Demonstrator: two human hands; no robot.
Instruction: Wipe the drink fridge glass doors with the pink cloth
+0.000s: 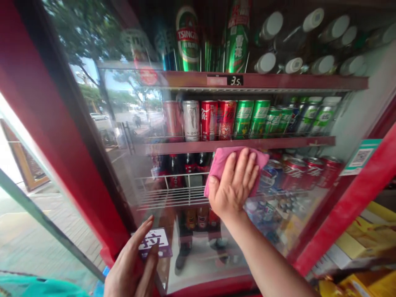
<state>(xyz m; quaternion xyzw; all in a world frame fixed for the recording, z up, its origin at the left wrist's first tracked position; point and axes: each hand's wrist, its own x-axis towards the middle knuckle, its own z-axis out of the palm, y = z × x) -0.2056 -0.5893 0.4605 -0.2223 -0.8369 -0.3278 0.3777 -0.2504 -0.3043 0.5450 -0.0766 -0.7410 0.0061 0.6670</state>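
A folded pink cloth (219,158) lies pressed against the glass door (188,264) of a red-framed drinks fridge. My right hand (233,185) holds it there from above, palm to the glass, fingers stretched over the cloth. Lower on the left, my left hand (131,264) is raised beside the door's red edge, fingers apart and nothing in them. Its fingertips overlap a white and purple pull sticker (154,242); whether they touch the glass I cannot tell.
Behind the glass, shelves carry cans (209,120), green beer bottles (187,41) and dark bottles. The red door frame (62,119) slants down at left. A QR-code sticker (361,157) sits on the right, above yellow boxes (349,243). Street reflections cover the left glass.
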